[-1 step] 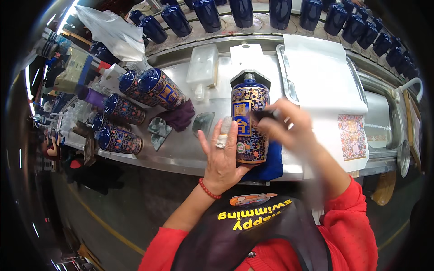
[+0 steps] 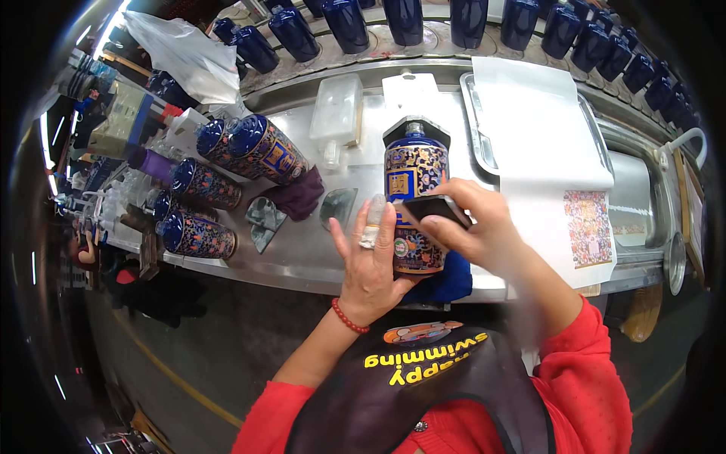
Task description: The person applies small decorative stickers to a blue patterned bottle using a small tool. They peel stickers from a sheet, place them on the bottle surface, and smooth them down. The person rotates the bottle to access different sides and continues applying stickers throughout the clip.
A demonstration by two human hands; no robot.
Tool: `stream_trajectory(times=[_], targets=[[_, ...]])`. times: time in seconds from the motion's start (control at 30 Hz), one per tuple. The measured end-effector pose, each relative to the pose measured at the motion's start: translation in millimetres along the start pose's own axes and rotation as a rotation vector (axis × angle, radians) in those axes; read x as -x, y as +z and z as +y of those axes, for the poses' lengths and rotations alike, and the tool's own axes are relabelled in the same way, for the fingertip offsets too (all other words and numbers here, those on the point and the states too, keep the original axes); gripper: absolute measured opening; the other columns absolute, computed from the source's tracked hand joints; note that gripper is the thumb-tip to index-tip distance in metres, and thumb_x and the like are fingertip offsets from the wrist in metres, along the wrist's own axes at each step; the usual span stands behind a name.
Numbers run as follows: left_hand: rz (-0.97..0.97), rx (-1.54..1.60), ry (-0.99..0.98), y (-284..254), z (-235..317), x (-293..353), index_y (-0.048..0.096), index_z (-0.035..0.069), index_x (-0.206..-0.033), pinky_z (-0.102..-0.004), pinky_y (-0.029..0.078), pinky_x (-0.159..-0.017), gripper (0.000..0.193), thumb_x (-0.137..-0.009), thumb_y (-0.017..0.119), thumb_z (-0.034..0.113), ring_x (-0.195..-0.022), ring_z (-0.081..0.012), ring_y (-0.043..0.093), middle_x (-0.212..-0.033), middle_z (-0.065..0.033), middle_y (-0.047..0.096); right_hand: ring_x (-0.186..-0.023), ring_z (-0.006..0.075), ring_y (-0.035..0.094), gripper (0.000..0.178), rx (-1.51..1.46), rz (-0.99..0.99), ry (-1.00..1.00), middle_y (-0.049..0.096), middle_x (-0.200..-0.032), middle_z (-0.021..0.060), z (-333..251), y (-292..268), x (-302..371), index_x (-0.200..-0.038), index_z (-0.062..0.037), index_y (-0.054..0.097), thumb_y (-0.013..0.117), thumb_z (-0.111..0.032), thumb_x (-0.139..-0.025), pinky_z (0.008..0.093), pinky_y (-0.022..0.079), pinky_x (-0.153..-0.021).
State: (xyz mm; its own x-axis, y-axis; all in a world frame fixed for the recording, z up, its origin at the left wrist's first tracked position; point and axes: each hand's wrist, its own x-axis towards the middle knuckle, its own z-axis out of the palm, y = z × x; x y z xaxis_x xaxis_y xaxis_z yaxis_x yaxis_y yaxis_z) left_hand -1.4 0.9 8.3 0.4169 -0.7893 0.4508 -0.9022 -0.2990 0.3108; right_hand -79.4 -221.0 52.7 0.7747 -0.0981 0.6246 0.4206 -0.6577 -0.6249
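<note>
A dark blue bottle (image 2: 415, 159) with a flowered, gold-patterned wrap lies in front of me, neck pointing away. Along its lower left side rests my left hand (image 2: 370, 261), open, its fingers spread and its index finger and thumb touching the bottle. One finger of that hand wears a pale covering with white wrapping. In my right hand (image 2: 484, 225) is a flat, dark scraper-like tool (image 2: 439, 206), gripped between thumb and fingers over the bottle's middle. The tool hides part of the blue and gold label. A blue cloth (image 2: 451, 280) sits by the bottle's base.
Patterned bottles (image 2: 268, 149) stand at left near a purple cloth (image 2: 299, 195) and dark, thin plates (image 2: 265, 219). A clear plastic container (image 2: 336, 110) lies further back. White sheets (image 2: 529, 113) cover a tray at right, with a printed flowered wrap (image 2: 587, 227). Plain blue bottles (image 2: 404, 21) line the conveyor behind.
My right hand has moved slightly down the bottle, and the tool has turned so its flat face shows. My left hand stays in nearly the same place.
</note>
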Motion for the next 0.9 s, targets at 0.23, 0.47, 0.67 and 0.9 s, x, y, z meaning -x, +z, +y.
stream_trajectory(times=[0.23, 0.47, 0.67, 0.9], targets=[[-0.001, 0.137, -0.054, 3.5, -3.0, 2.8, 0.027, -0.006, -0.159, -0.0718, 0.0, -0.117, 0.111, -0.083, 0.079, 0.055, -0.148, -0.0474, 0.033, -0.154, -0.0251, 0.045, -0.108, 0.0267, 0.069, 0.046, -0.153, 0.325, 0.504, 0.071, -0.115, 0.0242, 4.8, 15.3, 12.0, -0.14, 0.0026, 0.056, 0.066, -0.015, -0.098, 0.0341, 0.053, -0.094], [-0.008, 0.074, -0.008, 6.0, -6.2, 1.6, 0.022, -0.004, -0.161, -0.0741, 0.003, -0.116, 0.115, -0.08, 0.08, 0.054, -0.147, -0.0493, 0.033, -0.155, -0.0245, 0.043, -0.104, 0.0215, 0.069, 0.037, -0.29, 0.493, 0.646, 0.073, -0.111, 0.0174, -9.4, 17.5, 20.1, -0.134, -0.0009, 0.061, 0.063, -0.017, -0.101, 0.0342, 0.052, -0.095], [-0.047, 0.152, -0.033, 16.8, -22.3, 10.6, 0.019, -0.006, -0.161, -0.0724, 0.003, -0.117, 0.117, -0.085, 0.068, 0.068, -0.149, -0.0489, 0.03, -0.158, -0.0259, 0.04, -0.091, 0.019, 0.071, 0.031, -0.092, 0.414, 0.516, 0.074, -0.101, 0.015, -29.5, 31.5, 36.0, -0.13, -0.0011, 0.061, 0.061, -0.013, -0.101, 0.0319, 0.056, -0.081], [-0.006, -0.034, 0.064, 5.4, 0.5, 5.1, 0.029, -0.002, -0.159, -0.068, 0.005, -0.121, 0.102, -0.083, 0.079, 0.044, -0.151, -0.0469, 0.026, -0.159, -0.0231, 0.04, -0.096, 0.0209, 0.069, 0.032, -0.152, 0.335, 0.52, 0.071, -0.108, 0.0157, -35.0, 31.1, 65.9, -0.128, 0.0009, 0.062, 0.064, -0.011, -0.098, 0.0323, 0.054, -0.087]])
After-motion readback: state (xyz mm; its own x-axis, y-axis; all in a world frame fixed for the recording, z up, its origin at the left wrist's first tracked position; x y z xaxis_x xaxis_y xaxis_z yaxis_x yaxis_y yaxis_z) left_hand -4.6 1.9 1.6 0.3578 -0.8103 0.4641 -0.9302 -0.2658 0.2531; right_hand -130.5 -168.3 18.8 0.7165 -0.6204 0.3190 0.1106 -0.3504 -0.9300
